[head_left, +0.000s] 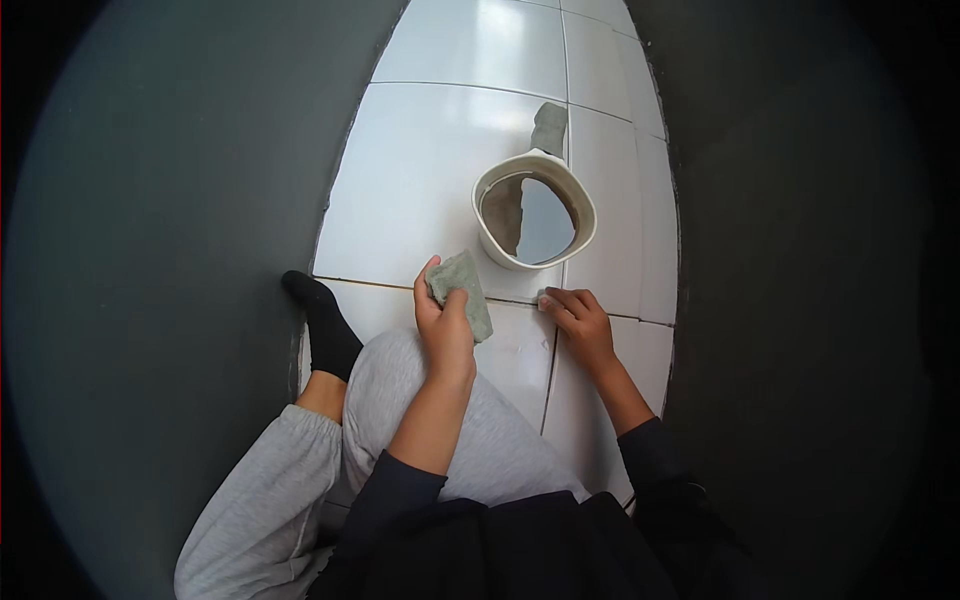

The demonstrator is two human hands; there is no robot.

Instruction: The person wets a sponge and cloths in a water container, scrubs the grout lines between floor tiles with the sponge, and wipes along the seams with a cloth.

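My left hand (pixel 445 325) is closed around a rough grey-green block (pixel 462 290), its thumb lying across the upper face. Over the tiles to the right, my right hand (pixel 583 325) pinches a small pale piece (pixel 545 299) between thumb and fingers; its kind is too small to make out. Just beyond both hands stands a white tub (pixel 483 232) with dark, reflecting water (pixel 548 222) inside. A grey lump (pixel 549 128) sits at the tub's far side; whether it touches the rim or lies behind it I cannot tell.
White glossy tiles (pixel 430 170) with dark joints form a narrow floor strip. Dark grey walls (pixel 180 200) rise on both sides. My bent leg in grey trousers (pixel 400 390) lies close below the left hand, and a black-socked foot (pixel 325 320) rests near the left wall.
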